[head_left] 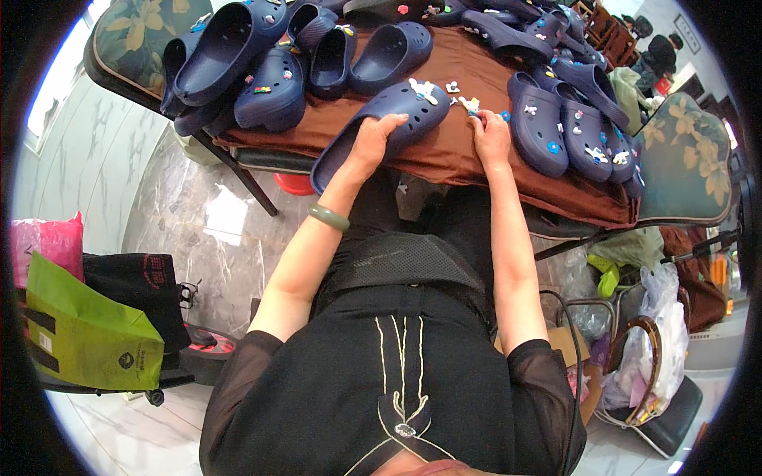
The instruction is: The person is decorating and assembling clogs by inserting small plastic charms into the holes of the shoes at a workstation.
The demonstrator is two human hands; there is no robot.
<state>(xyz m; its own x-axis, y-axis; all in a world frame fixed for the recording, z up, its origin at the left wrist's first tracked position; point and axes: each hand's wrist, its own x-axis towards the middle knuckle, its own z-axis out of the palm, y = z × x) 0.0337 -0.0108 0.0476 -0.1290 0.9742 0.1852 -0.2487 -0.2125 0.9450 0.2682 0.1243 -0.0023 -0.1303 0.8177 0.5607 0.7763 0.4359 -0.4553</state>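
Observation:
My left hand grips a navy clog by its side, thumb on the upper, near the front edge of the brown cloth. A white cartoon charm sits on the clog's toe. My right hand pinches a small white and yellow shoe charm just right of the clog, apart from it. Another small white charm lies on the cloth beyond, and a blue flower charm is beside my right fingertips.
Several navy clogs are heaped at the left. More decorated clogs stand at the right, and others pile up at the back of the brown cloth. Flowered chair backs flank the table. A green bag is at the lower left.

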